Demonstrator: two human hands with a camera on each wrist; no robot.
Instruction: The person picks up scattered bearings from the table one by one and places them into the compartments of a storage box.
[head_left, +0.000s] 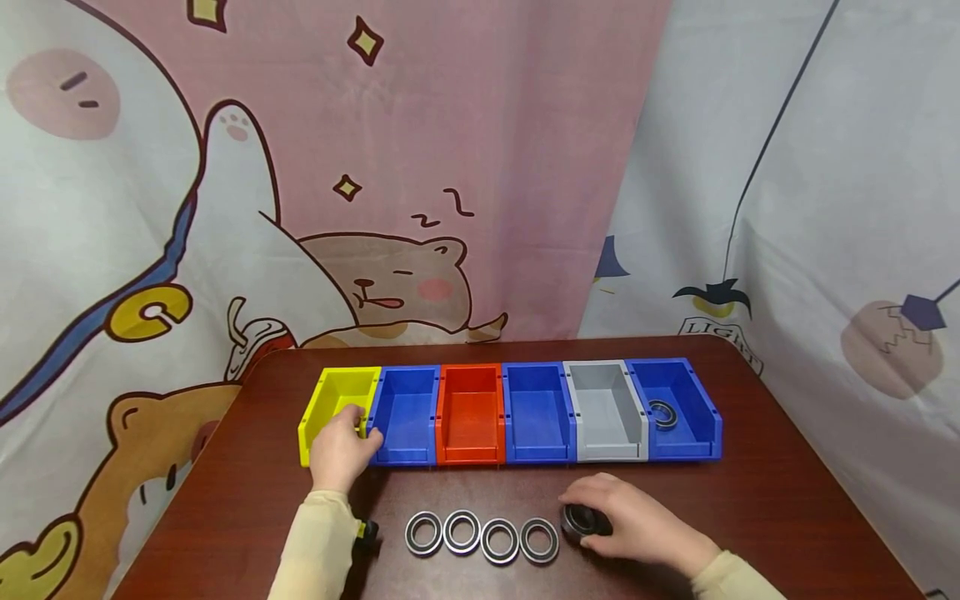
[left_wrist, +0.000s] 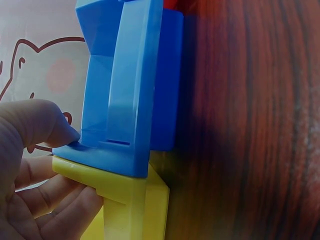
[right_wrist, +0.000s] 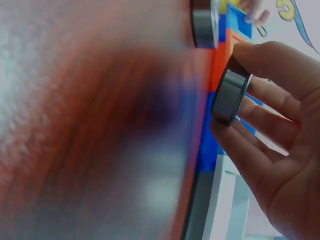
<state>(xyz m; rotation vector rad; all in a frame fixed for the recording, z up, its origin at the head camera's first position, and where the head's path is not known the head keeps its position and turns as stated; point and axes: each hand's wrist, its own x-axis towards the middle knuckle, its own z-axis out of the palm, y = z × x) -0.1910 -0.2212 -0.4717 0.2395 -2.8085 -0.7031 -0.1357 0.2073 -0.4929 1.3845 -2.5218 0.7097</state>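
Observation:
My left hand (head_left: 342,450) pinches the adjoining side walls of the yellow bin (head_left: 320,404) and the blue bin (left_wrist: 135,90) beside it. In the left wrist view the thumb lies on the blue side and the fingers on the yellow side. My right hand (head_left: 626,517) grips a ball bearing (right_wrist: 232,95) by its outer rim, thumb on one edge and fingers on the opposite one. To its left, several ball bearings (head_left: 499,562) lie flat in a row on the table. Another ball bearing (head_left: 663,427) rests inside the rightmost blue bin (head_left: 716,425).
Between the end bins stand a red bin (head_left: 471,454), a middle blue bin (head_left: 540,452) and a grey bin (head_left: 611,450), all joined side by side. The dark wooden table (head_left: 780,517) carries everything. A printed cloth (head_left: 525,167) hangs behind it.

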